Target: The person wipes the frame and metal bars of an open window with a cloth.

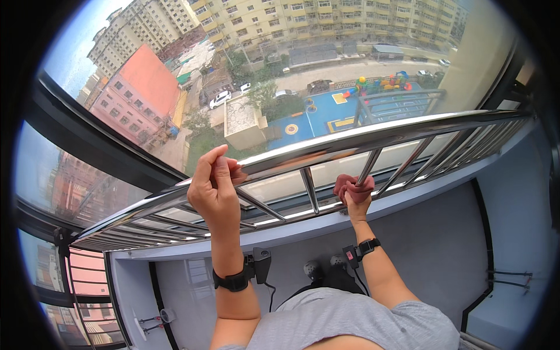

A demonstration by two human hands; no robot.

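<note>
A dusty-pink cloth [353, 186] is bunched around a slanting metal baluster [369, 167] of the railing. My right hand [358, 202] grips it from below, close to the bottom rail, and the cloth covers most of my fingers. Up at the shiny metal handrail [323, 146], my left hand [214, 179] is raised with its fingers curled in and the thumb near the forefinger. No object shows in it. Whether its fingertips touch the handrail cannot be told. Each wrist wears a black strap with a small device, the left device [261, 264] and the right device [351, 256].
Beyond the railing is a large window pane [271, 105] in a dark frame [100, 135]. A pale ledge [297, 234] runs under the balusters. Pipe stubs stick out at the lower left [151, 323] and right [509, 278]. My shoes [313, 269] stand on the grey floor [420, 232].
</note>
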